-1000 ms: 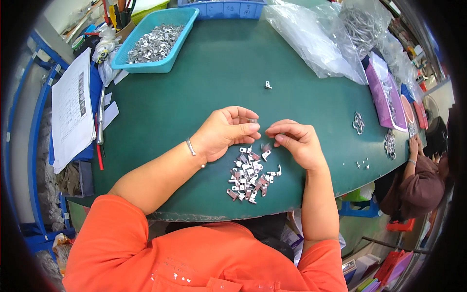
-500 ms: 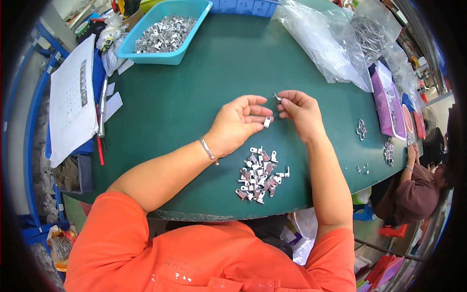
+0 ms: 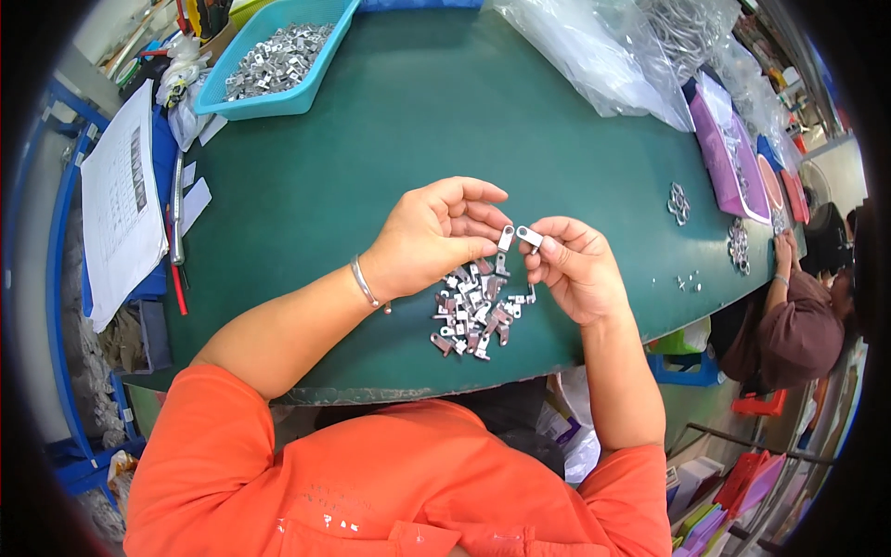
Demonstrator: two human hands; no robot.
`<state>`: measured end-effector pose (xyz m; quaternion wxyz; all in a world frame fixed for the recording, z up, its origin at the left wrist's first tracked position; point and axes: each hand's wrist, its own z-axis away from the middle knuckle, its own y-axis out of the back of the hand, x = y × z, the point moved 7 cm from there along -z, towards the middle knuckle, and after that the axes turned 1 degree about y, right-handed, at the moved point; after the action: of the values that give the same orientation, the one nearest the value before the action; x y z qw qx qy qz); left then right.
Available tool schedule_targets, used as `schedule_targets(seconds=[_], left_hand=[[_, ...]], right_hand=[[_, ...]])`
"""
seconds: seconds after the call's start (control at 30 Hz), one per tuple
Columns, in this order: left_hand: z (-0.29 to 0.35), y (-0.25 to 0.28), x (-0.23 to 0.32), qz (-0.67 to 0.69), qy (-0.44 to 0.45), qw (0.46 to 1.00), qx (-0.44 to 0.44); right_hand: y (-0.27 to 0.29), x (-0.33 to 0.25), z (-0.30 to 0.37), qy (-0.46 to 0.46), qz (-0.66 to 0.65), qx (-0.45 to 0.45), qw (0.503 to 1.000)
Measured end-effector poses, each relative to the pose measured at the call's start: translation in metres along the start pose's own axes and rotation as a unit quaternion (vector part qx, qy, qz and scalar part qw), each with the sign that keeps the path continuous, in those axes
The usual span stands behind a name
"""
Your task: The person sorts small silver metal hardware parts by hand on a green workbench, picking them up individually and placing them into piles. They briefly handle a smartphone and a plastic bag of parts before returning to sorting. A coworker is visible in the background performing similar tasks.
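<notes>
Above the near middle of the green desk (image 3: pixel 390 121), two small metal brackets are facing each other, nearly touching. The left hand (image 3: pixel 418 227) is holding the first bracket (image 3: pixel 506 239) at its fingertips, the thumb and outer fingers closing lightly around it while the index finger is curving free above. The right hand (image 3: pixel 587 276) is pinching the second bracket (image 3: pixel 529 236) between thumb and index finger, the other fingers curling underneath. Just below both hands, a loose pile of brackets (image 3: pixel 475 311) is lying on the desk, some pieces showing silver and others looking brownish. A metal bracelet (image 3: pixel 363 281) is circling the left wrist. Farther off, toward the upper left, a light-blue basket (image 3: pixel 278 104) is holding many small metal parts (image 3: pixel 283 60). Printed sheets (image 3: pixel 121 209) are resting at the left edge. At the upper right, clear plastic bags (image 3: pixel 603 56) are spreading over the desk, and a purple basket (image 3: pixel 713 153) is standing beside them. Nearer, metal rings (image 3: pixel 679 204) are lying in a small cluster. Beyond the right edge, a co-worker (image 3: pixel 794 339) in a brown top is reaching toward the desk.
</notes>
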<state>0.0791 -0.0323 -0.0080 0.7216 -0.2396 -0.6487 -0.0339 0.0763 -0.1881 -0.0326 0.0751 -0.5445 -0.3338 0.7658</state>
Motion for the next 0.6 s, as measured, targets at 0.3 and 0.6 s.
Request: schedule_targets(seconds=[0.3, 0.6], left_hand=[[0.049, 0.006, 0.011, -0.490, -0.011, 0.869, -0.062], [0.054, 0.009, -0.021, -0.300, 0.024, 0.954, 0.015]], right_hand=[[-0.038, -0.018, 0.046, 0.194, 0.572, -0.081, 0.793], [-0.088, 0.033, 0.026, 0.317, 0.709, -0.078, 0.625]])
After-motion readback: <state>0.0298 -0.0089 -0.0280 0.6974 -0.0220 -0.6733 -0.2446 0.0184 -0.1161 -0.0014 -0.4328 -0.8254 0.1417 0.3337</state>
